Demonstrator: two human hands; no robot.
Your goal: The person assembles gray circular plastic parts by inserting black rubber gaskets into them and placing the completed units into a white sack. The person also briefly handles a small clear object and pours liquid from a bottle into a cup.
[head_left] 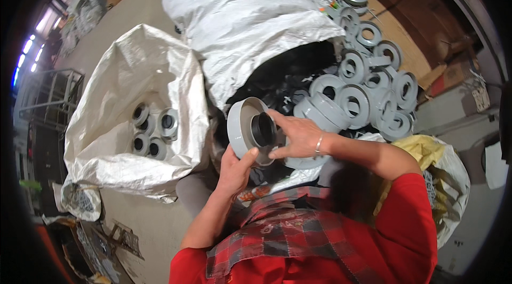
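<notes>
A round grey plastic pipe fitting (241, 130) with a wide rim is tilted up in front of me. My left hand (234, 170) grips its lower edge, thumb on the near side. Inside its opening sits a black ring (263, 130). My right hand (301, 136) reaches in from the right, its fingertips on the black ring and its thumb close to the fitting's lower rim. Part of the ring's far side is hidden by those fingers. Just right of my right hand lie more grey fittings (326, 110), partly stacked.
On the left an open white woven sack (133, 65) holds several grey fittings with black rings (169, 118). Ahead, a large white sack (240, 6) spills black parts (277, 78). Loose grey rings (356, 105) pile up at right, near cardboard (405, 38). A yellow-and-white sack (426, 150) stands at my right.
</notes>
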